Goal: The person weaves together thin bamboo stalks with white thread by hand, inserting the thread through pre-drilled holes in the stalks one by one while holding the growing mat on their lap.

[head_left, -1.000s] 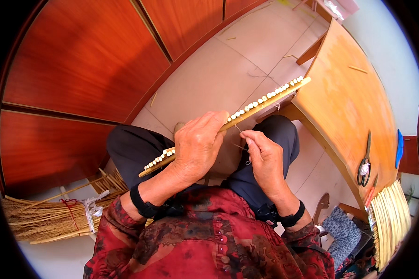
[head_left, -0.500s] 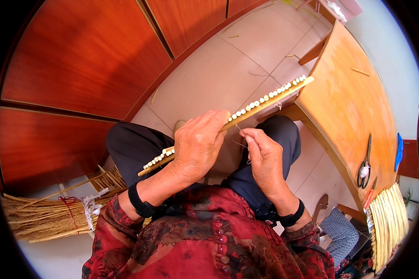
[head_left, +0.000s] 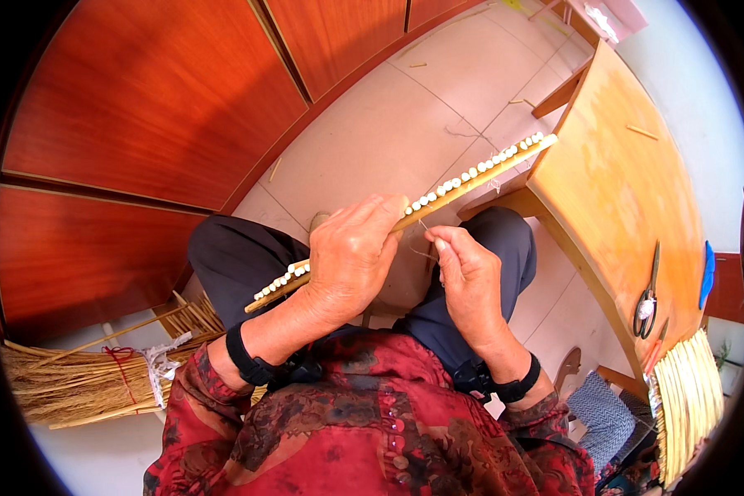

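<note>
A panel of straw stalks, seen end-on as a row of pale cut ends along a flat yellowish edge strip, slants upward to the right above my knees. My left hand wraps round it left of its middle and hides that stretch. Close below the strip, my right hand pinches a thin thread between thumb and forefinger. The thread runs up to the strip's underside beside my left fingers. A few loose thread ends hang under the panel farther right.
A wooden table curves along the right, bearing scissors, a short stalk piece and a blue item. A stalk mat lies at its near end. Tied broom straw lies at left, below red-brown cabinets.
Both hands keep almost the same place and grip. My right fingertips have shifted very slightly; the panel looks still.
</note>
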`<state>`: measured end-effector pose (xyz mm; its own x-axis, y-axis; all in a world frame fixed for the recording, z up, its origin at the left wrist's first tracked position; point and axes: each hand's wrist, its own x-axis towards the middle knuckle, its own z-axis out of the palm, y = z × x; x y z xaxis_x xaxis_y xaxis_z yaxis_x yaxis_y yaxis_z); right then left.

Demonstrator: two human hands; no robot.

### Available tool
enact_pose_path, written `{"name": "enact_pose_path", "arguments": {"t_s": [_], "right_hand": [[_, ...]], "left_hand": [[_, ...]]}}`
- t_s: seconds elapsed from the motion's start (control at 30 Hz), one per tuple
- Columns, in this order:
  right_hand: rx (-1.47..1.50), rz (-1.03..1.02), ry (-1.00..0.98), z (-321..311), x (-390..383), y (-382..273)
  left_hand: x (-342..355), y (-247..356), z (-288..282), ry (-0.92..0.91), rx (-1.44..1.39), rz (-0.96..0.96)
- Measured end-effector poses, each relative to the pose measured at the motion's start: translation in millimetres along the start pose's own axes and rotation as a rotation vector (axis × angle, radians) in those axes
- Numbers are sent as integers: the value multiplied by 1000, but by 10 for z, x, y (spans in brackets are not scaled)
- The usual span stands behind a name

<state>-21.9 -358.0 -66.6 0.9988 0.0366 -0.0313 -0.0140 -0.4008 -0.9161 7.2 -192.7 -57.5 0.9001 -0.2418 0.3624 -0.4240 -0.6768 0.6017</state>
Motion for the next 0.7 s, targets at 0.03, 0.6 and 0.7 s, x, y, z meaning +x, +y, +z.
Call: {"name": "enact_pose_path", "arguments": {"t_s": [0.03, 0.6, 0.7], "right_hand": [[-5, -3, 5, 3, 0, 1], [38, -7, -2, 58, 52, -10], [40, -18, 1, 45, 64, -45]], "left_hand": [[-1, -4, 1, 1, -2, -1], [-30, -56, 34, -7, 6, 42], [-40, -12, 34, -9, 8, 31]]}}
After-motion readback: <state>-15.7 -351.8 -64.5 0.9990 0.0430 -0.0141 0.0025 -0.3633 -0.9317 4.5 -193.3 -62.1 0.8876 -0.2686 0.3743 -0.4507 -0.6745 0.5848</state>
